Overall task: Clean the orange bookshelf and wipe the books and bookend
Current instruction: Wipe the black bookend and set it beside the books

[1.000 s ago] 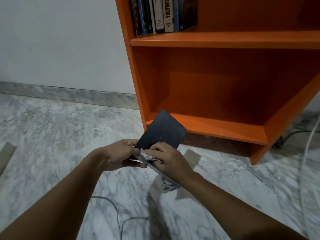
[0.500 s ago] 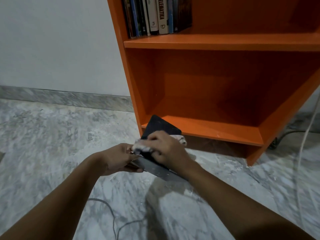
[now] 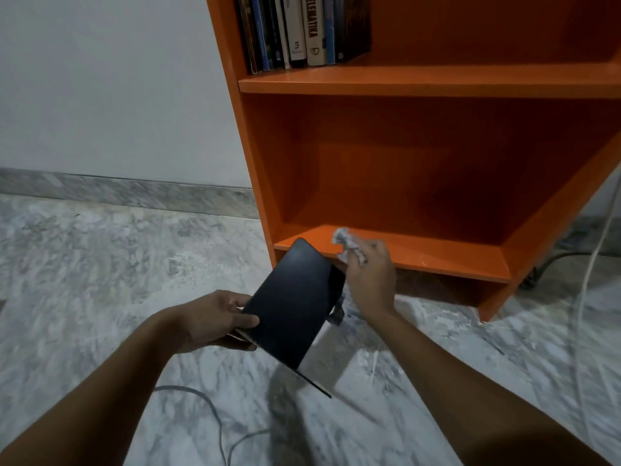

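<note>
My left hand (image 3: pixel 215 319) grips the black metal bookend (image 3: pixel 289 304) by its left edge and holds it tilted above the floor, in front of the orange bookshelf (image 3: pixel 420 82). To the right of the bookend's upper edge, my right hand (image 3: pixel 369 274) holds a crumpled grey-white cloth (image 3: pixel 347 247). The cloth sits just off the plate, over the front lip of the lowest shelf. Several books (image 3: pixel 302 28) stand upright at the left end of the shelf above.
The lowest compartment of the bookshelf holds nothing. Grey marble floor (image 3: pixel 100 264) spreads to the left and below. A thin cable (image 3: pixel 208 408) lies on the floor under my arms. A white cord (image 3: pixel 594 264) and a dark cable (image 3: pixel 554 260) run beside the shelf's right side.
My right hand has slid the cloth up across the bookend and off its upper right edge. The bookend's dark face shows again. The view has moved closer to the shelf.
</note>
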{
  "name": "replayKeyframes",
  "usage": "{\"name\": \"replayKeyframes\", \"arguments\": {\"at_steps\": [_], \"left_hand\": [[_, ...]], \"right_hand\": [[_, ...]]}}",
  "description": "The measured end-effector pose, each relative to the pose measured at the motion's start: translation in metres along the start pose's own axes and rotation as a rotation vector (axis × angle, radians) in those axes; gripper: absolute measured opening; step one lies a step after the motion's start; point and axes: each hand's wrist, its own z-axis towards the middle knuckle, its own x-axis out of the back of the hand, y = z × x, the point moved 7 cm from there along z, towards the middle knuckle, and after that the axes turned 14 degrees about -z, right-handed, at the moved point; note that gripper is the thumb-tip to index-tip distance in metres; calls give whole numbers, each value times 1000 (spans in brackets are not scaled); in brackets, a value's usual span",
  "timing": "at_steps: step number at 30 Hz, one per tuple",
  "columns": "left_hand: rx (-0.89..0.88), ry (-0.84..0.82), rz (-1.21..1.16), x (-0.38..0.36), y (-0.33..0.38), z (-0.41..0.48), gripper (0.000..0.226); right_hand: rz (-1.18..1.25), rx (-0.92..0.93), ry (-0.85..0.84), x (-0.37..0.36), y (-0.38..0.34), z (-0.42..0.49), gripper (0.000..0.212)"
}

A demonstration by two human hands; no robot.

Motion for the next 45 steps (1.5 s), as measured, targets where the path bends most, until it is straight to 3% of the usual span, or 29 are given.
{"name": "replayKeyframes", "arguments": {"at_steps": [5,9,11,15,17,20,24,27,30,32,34,36,37,41,45], "left_hand": [[-120,98,-80,-3,14,10,20],[-167,69,-82,-13,21,10,19],[-160,49,-122,-11,22,8,20],[-183,38,-158,2,22,2,29],[-256,63,-162,7,27,2,30],[-328,153,-117,12,38,5,30],[-376,169,-133,8,41,9,28],[-387,167,-121,8,38,7,28],[-415,207,-150,20,38,0,30],[-454,250,-196,29,40,-4,28],[-507,305,-187,33,45,-5,27],[-557,351,-133,30,50,-5,26],[-579,364,-119,25,51,-4,25],[-648,400,-76,10,52,-2,24],[-657,442,-16,12,50,-2,22]], "right_hand": [[39,780,-40,-14,-90,-57,33],[-31,940,-42,-24,-99,-72,49],[-94,776,-30,-27,-74,-54,48],[-100,-13,-53,-19,12,-3,29],[-25,-32,-35,-13,22,-3,32],[96,347,-26,-3,-20,-26,40],[-48,849,-92,-13,-65,-59,53],[-223,1018,-142,-27,-52,-73,45],[-333,910,-243,-36,-18,-73,39],[-343,645,-342,-38,0,-62,38],[-210,346,-391,-35,7,-51,32],[2,186,-402,-33,-7,-43,21],[63,160,-448,-36,-19,-41,19],[76,114,-617,-53,-58,-52,44],[189,122,-637,-53,-83,-68,37]]}}
